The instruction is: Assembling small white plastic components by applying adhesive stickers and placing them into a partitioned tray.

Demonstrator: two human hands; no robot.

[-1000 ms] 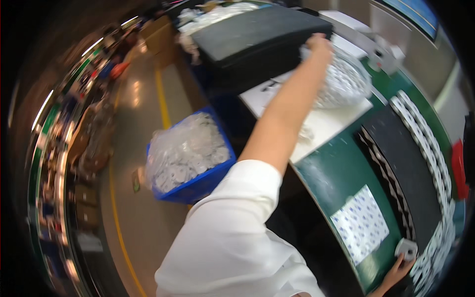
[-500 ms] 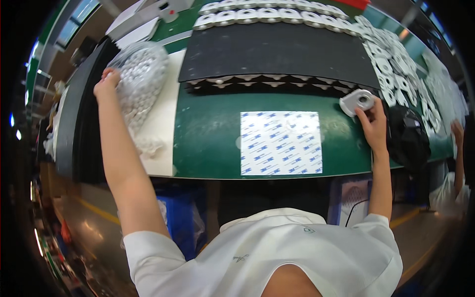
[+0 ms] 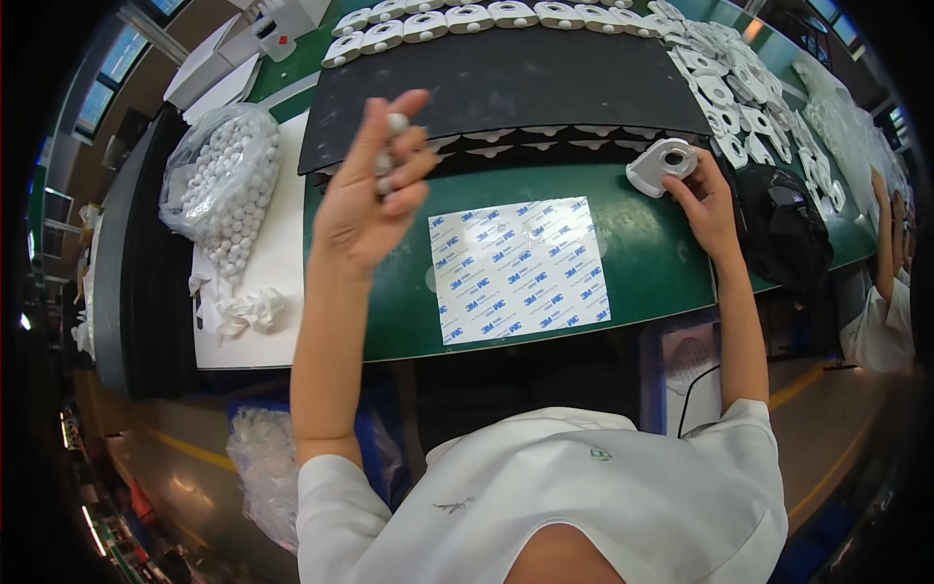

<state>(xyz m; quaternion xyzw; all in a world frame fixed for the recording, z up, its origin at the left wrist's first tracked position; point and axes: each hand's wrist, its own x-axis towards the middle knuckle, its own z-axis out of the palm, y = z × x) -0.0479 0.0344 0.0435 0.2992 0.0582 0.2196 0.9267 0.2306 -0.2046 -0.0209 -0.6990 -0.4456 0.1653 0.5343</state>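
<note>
My left hand [image 3: 355,209] is raised over the near left corner of the black board, its fingers curled round several small white balls [image 3: 397,124]. At the right, my right hand [image 3: 708,200] grips a white plastic housing [image 3: 646,175] with a dark-centred round opening, held tilted above the green table. Between the hands lies a square white sheet with a blue printed pattern [image 3: 520,277]. A clear plastic bag of white balls [image 3: 222,165] rests left of my left hand, its mouth spilling balls toward a crumpled white tissue [image 3: 251,310].
Behind the sheet, a black board [image 3: 506,83] lies over rows of white parts; more housings [image 3: 428,27] line its far edge. Loose housings [image 3: 744,92] are heaped at right, near a black bag [image 3: 788,219]. Another person's arm [image 3: 885,243] shows at far right.
My left hand has come away from the bag, moving right with balls in its fingers. The housing in my right hand has shifted slightly. The whole view has turned a little.
</note>
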